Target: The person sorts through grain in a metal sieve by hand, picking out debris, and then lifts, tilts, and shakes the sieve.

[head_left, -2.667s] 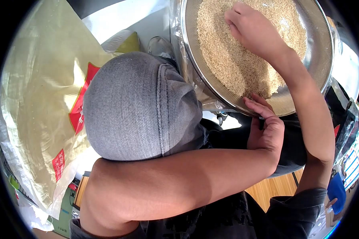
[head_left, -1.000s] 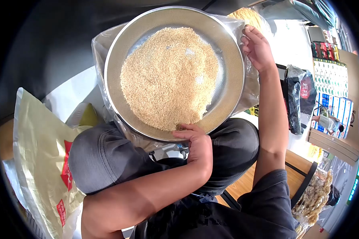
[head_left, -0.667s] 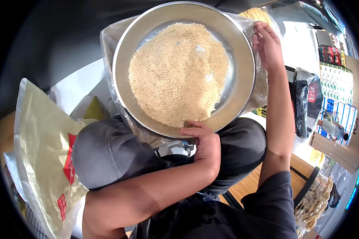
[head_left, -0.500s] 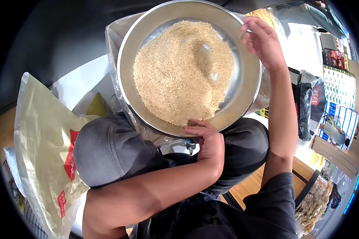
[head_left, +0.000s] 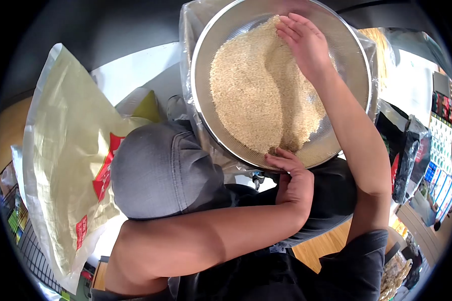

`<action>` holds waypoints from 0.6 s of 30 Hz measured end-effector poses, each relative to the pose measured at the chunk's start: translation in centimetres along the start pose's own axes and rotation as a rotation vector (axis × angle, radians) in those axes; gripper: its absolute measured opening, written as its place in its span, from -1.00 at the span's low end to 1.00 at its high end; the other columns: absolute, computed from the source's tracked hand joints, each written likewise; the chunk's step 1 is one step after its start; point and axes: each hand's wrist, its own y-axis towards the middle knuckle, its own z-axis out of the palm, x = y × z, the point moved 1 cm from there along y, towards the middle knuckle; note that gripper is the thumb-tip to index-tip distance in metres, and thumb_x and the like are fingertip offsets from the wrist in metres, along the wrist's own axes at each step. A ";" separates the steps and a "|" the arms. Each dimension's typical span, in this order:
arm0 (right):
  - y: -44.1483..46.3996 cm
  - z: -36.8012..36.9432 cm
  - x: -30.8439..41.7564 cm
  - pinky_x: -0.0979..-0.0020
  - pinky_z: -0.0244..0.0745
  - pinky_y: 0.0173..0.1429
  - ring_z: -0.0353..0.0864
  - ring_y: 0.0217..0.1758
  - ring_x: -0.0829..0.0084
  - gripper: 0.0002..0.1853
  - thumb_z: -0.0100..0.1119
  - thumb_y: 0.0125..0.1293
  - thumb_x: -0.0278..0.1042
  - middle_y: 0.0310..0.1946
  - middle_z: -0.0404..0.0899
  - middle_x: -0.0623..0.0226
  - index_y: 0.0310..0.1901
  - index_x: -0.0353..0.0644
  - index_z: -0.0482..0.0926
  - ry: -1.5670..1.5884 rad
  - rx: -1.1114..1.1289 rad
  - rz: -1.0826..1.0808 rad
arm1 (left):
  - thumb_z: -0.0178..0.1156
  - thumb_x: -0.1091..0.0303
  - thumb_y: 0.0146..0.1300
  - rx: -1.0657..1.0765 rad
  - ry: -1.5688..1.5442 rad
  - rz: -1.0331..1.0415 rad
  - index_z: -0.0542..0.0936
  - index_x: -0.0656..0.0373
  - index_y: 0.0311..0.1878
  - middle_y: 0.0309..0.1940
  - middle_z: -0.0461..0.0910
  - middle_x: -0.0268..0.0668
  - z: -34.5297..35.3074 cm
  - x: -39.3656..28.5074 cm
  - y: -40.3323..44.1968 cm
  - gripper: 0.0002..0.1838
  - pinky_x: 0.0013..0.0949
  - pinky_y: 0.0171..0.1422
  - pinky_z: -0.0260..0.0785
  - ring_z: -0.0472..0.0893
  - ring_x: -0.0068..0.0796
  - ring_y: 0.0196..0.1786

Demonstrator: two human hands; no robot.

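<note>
A large round metal sieve (head_left: pixel 354 65) stands in front of my knees, with pale grain (head_left: pixel 246 93) heaped over the left and middle of its mesh. My left hand (head_left: pixel 294 173) is at the near edge, its fingers hooked over the rim and their tips beside the grain, the thumb outside. Inside the far part of the sieve, my right hand (head_left: pixel 302 40) hovers at the upper edge of the heap, fingers stretched out, nothing seen in it. A shaded groove runs through the grain between the two hands. Clear plastic (head_left: pixel 186 55) shows around the sieve.
On the left stands a big yellowish sack (head_left: pixel 70 135) with red print. My grey-trousered knee (head_left: pixel 155 170) is between it and the sieve. A black plastic bag (head_left: pixel 409 155) is at the right, with shelves of goods beyond. A wire basket (head_left: pixel 30 251) is at the lower left.
My right hand has moved from the far right rim inward over the grain, its fingers straightened. My left hand stays on the near rim. The whole view has shifted, putting the sieve further right.
</note>
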 end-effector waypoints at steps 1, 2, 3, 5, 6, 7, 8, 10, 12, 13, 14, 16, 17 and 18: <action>-0.2 0.8 -0.5 0.17 0.40 0.54 0.48 0.38 0.09 -0.60 -0.22 0.62 -0.44 0.31 0.43 -0.10 0.37 -0.46 0.27 -0.001 0.044 0.032 | -0.03 0.57 0.34 -0.032 -0.026 -0.039 0.63 0.40 0.08 -0.01 0.68 0.05 0.2 -0.4 0.2 -0.66 0.01 -0.08 0.76 0.77 -0.08 -0.13; -0.4 1.5 -1.1 0.17 0.40 0.54 0.48 0.38 0.09 -0.60 -0.22 0.62 -0.44 0.31 0.43 -0.10 0.37 -0.46 0.27 0.003 0.048 0.039 | -0.03 0.57 0.34 -0.024 -0.029 -0.038 0.63 0.40 0.08 -0.01 0.68 0.05 0.2 -0.5 0.3 -0.66 0.01 -0.08 0.76 0.77 -0.08 -0.13; -0.7 2.3 -1.8 0.19 0.43 0.53 0.52 0.34 0.11 -0.63 -0.14 0.60 -0.45 0.26 0.47 -0.08 0.33 -0.45 0.31 0.003 0.102 0.071 | -0.02 0.56 0.35 -0.030 -0.023 -0.038 0.63 0.40 0.09 -0.01 0.68 0.05 0.1 -0.3 0.1 -0.67 0.01 -0.09 0.76 0.77 -0.08 -0.12; -1.4 3.5 -2.9 0.23 0.40 0.56 0.54 0.33 0.14 -0.64 -0.03 0.58 -0.41 0.20 0.53 -0.05 0.28 -0.42 0.39 0.026 0.206 0.154 | -0.02 0.55 0.36 -0.033 -0.017 -0.033 0.63 0.40 0.09 -0.01 0.68 0.05 0.1 -0.2 0.1 -0.67 0.01 -0.09 0.76 0.77 -0.09 -0.11; -1.8 3.9 -3.5 0.23 0.40 0.56 0.54 0.33 0.14 -0.64 -0.03 0.58 -0.41 0.20 0.53 -0.05 0.28 -0.42 0.39 0.029 0.207 0.160 | -0.02 0.54 0.38 -0.026 -0.031 -0.042 0.63 0.40 0.09 -0.01 0.68 0.05 0.0 -0.3 0.1 -0.67 0.02 -0.09 0.75 0.76 -0.08 -0.10; -2.2 4.3 -4.0 0.24 0.40 0.56 0.53 0.33 0.16 -0.65 -0.02 0.58 -0.40 0.19 0.54 -0.03 0.27 -0.40 0.42 0.019 0.302 0.199 | -0.01 0.53 0.39 -0.019 -0.043 -0.052 0.63 0.40 0.09 -0.01 0.68 0.05 0.0 -0.3 0.1 -0.68 0.02 -0.09 0.75 0.76 -0.08 -0.08; -2.6 4.7 -4.4 0.25 0.40 0.56 0.52 0.34 0.18 -0.66 -0.01 0.57 -0.39 0.19 0.55 0.00 0.25 -0.39 0.46 0.009 0.397 0.238 | -0.01 0.53 0.39 -0.015 -0.044 -0.049 0.63 0.40 0.09 -0.01 0.68 0.05 0.0 -0.3 0.1 -0.68 0.02 -0.09 0.75 0.76 -0.08 -0.08; -3.5 4.9 -4.5 0.28 0.39 0.54 0.53 0.34 0.28 -0.68 0.00 0.58 -0.36 0.20 0.57 0.11 0.22 -0.33 0.52 -0.037 0.471 0.297 | -0.01 0.51 0.40 -0.012 -0.032 -0.029 0.62 0.40 0.10 0.00 0.68 0.06 -0.1 0.0 0.0 -0.68 0.03 -0.07 0.75 0.76 -0.07 -0.09; -4.6 5.2 -4.2 0.33 0.39 0.48 0.55 0.31 0.37 -0.69 0.03 0.56 -0.30 0.19 0.61 0.25 0.20 -0.19 0.59 -0.276 0.662 0.358 | -0.01 0.51 0.40 0.002 -0.033 -0.017 0.61 0.39 0.11 0.01 0.68 0.07 -0.3 0.2 0.0 -0.68 0.03 -0.07 0.75 0.76 -0.07 -0.09; -4.8 5.3 -3.7 0.33 0.39 0.48 0.55 0.31 0.37 -0.69 0.03 0.56 -0.30 0.19 0.61 0.25 0.20 -0.19 0.59 -0.275 0.663 0.361 | -0.01 0.51 0.40 0.014 -0.033 -0.008 0.61 0.39 0.12 0.01 0.68 0.08 -0.4 0.2 0.0 -0.67 0.03 -0.06 0.75 0.76 -0.06 -0.09; -5.1 5.4 -3.0 0.33 0.37 0.48 0.54 0.32 0.41 -0.68 0.04 0.57 -0.26 0.19 0.62 0.30 0.21 -0.17 0.60 -0.458 0.825 0.393 | -0.01 0.51 0.40 0.015 -0.035 -0.005 0.61 0.39 0.12 0.01 0.68 0.08 -0.3 0.1 0.0 -0.67 0.03 -0.06 0.75 0.76 -0.06 -0.09; -5.2 4.9 -2.4 0.33 0.35 0.48 0.54 0.33 0.46 -0.67 0.05 0.58 -0.22 0.19 0.64 0.36 0.21 -0.15 0.61 -0.642 0.987 0.425 | -0.01 0.50 0.41 0.000 -0.061 -0.018 0.60 0.38 0.14 0.01 0.68 0.09 -0.2 -0.1 0.1 -0.67 0.03 -0.06 0.75 0.76 -0.06 -0.08; -5.2 4.4 -2.3 0.34 0.37 0.47 0.55 0.31 0.46 -0.67 0.06 0.57 -0.24 0.18 0.65 0.36 0.21 -0.17 0.62 -0.691 1.128 0.443 | -0.01 0.50 0.41 0.001 -0.063 -0.017 0.60 0.38 0.14 0.01 0.68 0.09 -0.2 -0.1 0.2 -0.67 0.03 -0.06 0.75 0.76 -0.06 -0.08; -5.3 4.4 -2.0 0.35 0.39 0.45 0.57 0.30 0.46 -0.67 0.07 0.56 -0.26 0.17 0.66 0.36 0.21 -0.18 0.62 -0.738 1.270 0.459 | 0.00 0.50 0.41 0.002 -0.058 -0.018 0.60 0.38 0.14 0.01 0.68 0.08 -0.1 -0.2 0.2 -0.67 0.03 -0.05 0.75 0.76 -0.06 -0.08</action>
